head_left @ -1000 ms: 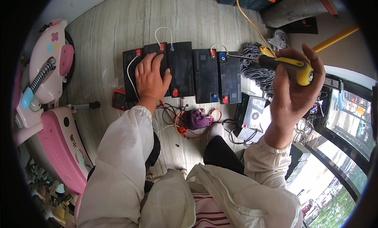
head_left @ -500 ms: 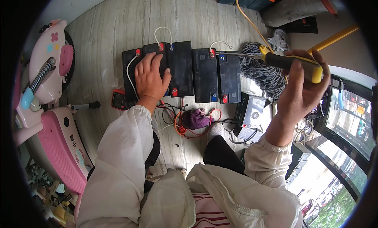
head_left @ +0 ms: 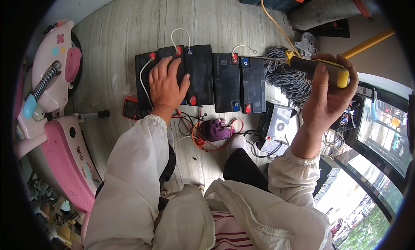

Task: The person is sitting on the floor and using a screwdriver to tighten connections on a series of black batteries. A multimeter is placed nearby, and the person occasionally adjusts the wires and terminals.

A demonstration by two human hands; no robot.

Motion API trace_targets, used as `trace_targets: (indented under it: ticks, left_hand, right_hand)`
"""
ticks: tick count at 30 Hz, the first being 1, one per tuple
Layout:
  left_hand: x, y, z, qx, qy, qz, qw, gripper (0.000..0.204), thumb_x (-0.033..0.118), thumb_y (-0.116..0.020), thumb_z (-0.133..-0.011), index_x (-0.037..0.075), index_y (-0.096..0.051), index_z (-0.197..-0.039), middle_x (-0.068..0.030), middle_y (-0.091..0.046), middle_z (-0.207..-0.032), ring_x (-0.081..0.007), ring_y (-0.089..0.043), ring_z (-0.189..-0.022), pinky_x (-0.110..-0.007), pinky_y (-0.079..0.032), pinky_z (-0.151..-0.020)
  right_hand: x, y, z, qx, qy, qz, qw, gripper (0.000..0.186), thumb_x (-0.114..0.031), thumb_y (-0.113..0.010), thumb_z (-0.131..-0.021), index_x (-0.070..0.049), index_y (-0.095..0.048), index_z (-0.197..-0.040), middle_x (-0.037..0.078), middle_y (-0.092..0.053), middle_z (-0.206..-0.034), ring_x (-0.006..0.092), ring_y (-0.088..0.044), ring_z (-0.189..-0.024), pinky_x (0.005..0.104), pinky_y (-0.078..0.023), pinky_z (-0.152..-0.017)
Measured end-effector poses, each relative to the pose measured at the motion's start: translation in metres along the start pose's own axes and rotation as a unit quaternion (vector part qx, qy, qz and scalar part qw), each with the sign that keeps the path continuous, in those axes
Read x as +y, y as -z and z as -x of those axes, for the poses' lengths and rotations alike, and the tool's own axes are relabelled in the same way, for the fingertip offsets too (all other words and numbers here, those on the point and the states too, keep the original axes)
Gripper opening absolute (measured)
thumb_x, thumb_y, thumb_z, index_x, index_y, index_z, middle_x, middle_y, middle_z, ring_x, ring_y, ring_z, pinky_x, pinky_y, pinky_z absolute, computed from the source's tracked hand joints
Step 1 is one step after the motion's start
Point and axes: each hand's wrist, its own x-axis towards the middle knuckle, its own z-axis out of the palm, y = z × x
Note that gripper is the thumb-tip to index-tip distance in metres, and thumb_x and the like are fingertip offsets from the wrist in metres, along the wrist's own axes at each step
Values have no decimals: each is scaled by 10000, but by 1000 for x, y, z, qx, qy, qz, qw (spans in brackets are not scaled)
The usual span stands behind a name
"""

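Note:
Several black batteries with red and blue terminals stand in a row on the floor. My left hand (head_left: 165,88) lies flat, fingers apart, over the second battery from the left, partly hiding it. My right hand (head_left: 324,94) grips the grey-and-yellow handle of a screwdriver (head_left: 317,69). Its shaft points left, with the tip by the upper terminals of the two right batteries (head_left: 226,83); contact cannot be made out. A white wire (head_left: 242,46) rises from a red terminal there, its ring end loose. Another white wire (head_left: 180,29) arches between two terminals of the middle batteries (head_left: 200,75).
A red multimeter (head_left: 130,108), tangled cables (head_left: 199,141) and a purple cloth (head_left: 217,130) lie before the batteries. A grey mop head (head_left: 283,75) and a boxy device (head_left: 279,122) are at right. A pink scooter (head_left: 69,155) stands left, glass panes (head_left: 384,124) far right.
The screwdriver's handle and my right hand have shifted slightly left, the handle turning a little. My left hand stays on the battery.

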Motion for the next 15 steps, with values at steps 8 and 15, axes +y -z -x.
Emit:
trace_targets:
  ticks: [8, 15]
  left_hand:
    - [-1, -1, 1, -4, -1, 5, 1000, 519, 325, -688, -887, 138, -582, -1359, -101, -534, -1410, -336, -482, -1317, -476, -344, -1134]
    - [-1, 0, 1, -7, 2, 2, 1000, 517, 322, -687, -890, 136, -582, -1361, -99, -530, -1411, -335, -481, -1313, -476, -341, -1137]
  right_hand:
    - [11, 7, 1, -15, 2, 28, 1000, 397, 23, -641, -972, 18, -436, -1312, 152, -671, -1149, 156, -640, -1012, 279, -525, -904]
    - [9, 2, 2, -8, -22, 20, 1000, 401, 24, -642, -968, 18, -441, -1315, 148, -664, -1152, 159, -639, -1020, 294, -516, -941]
